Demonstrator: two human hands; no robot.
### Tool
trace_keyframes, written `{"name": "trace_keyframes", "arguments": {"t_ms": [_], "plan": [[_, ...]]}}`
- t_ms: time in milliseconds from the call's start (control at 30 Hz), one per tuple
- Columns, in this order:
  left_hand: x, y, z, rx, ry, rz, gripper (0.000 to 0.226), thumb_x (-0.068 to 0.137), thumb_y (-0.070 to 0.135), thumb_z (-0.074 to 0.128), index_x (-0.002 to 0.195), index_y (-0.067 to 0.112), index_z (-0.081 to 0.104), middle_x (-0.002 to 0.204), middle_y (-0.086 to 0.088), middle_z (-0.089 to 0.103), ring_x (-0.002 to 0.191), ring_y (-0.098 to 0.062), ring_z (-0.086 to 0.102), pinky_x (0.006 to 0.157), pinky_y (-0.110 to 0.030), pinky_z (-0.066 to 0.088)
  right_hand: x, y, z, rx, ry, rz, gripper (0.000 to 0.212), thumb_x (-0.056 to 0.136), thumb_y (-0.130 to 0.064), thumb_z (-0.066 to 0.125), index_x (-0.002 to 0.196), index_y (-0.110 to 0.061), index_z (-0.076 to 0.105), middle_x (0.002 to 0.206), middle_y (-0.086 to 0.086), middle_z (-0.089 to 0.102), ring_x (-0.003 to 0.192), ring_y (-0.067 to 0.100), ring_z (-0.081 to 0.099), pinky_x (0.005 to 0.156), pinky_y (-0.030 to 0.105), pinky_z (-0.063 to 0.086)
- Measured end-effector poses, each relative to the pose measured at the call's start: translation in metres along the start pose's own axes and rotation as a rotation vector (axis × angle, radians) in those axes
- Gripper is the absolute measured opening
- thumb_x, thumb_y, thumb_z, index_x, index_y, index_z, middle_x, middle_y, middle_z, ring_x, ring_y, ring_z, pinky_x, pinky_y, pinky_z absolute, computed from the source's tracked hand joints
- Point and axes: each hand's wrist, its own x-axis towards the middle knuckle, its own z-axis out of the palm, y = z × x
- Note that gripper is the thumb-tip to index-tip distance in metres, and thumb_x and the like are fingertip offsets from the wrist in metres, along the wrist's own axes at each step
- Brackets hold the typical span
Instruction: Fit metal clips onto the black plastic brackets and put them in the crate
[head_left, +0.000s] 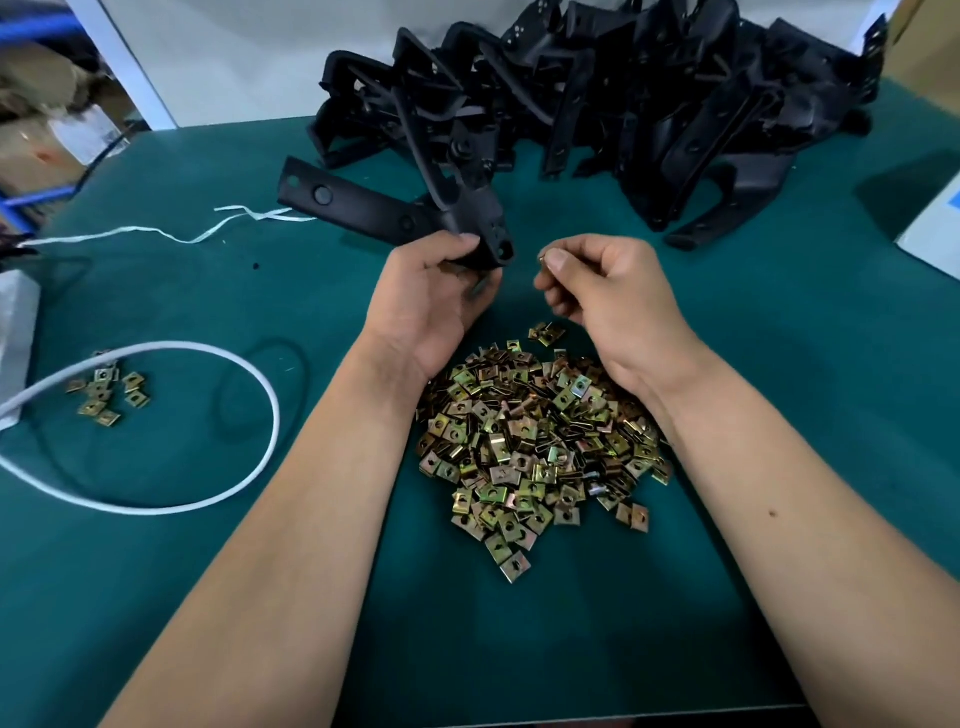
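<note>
Two bare arms reach into view from the bottom, one on each side. No sleeves show on them at all, and there are no gloves. The wrists have no watch or band, and the fingers have no rings. The left hand (434, 291) has short, plain nails. The right hand (608, 291) has a thumb with a short, clean nail and no polish. The right forearm has one small dark spot, like a mole, on its upper side, about half way along. The arms are smooth, with no marks or drawings on them.
</note>
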Motion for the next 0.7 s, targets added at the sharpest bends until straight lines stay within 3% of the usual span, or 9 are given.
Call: {"name": "trace_keyframes", "arguments": {"t_ms": [167,333,500,700], "plan": [[0.000,-0.006,0.008,0.077,0.032,0.023,0.027,0.085,-0.014,0.038,0.083,0.008,0.054,0.081,-0.008,0.060,0.073,-0.017,0.062,0.072,-0.028,0.057,-0.005,-0.003,0.014,0.117,0.084,-0.010,0.015,0.101,-0.009,0.062,0.092,-0.015,0.073,0.068,-0.007,0.069,0.065,0.005,0.059,0.063,0.022,0.050],[0.000,-0.008,0.013,0.021,0.093,0.042,0.031,0.081,-0.019,0.035,0.080,0.005,0.054,0.070,-0.006,0.061,0.063,-0.015,0.063,0.060,-0.027,0.055,-0.007,-0.004,0.017,0.130,0.073,-0.044,0.011,0.092,-0.015,0.076,0.091,-0.025,0.080,0.082,-0.010,0.077,0.077,0.007,0.062,0.066,0.021,0.052],[-0.001,-0.009,0.016,0.019,0.112,0.046,0.032,0.080,-0.020,0.036,0.074,0.005,0.057,0.069,-0.006,0.064,0.062,-0.015,0.064,0.058,-0.026,0.054,-0.008,-0.003,0.017,0.113,0.060,-0.050,0.013,0.091,-0.015,0.077,0.087,-0.027,0.080,0.080,-0.010,0.076,0.073,0.007,0.061,0.067,0.021,0.053],[0.001,-0.009,0.018,0.015,0.187,0.040,0.028,0.080,-0.018,0.038,0.086,0.005,0.053,0.082,-0.012,0.060,0.070,-0.020,0.061,0.058,-0.026,0.054,-0.008,-0.004,0.017,0.198,0.082,0.001,0.008,0.093,-0.012,0.075,0.091,-0.018,0.079,0.074,-0.010,0.072,0.072,0.006,0.060,0.069,0.023,0.052]]}}
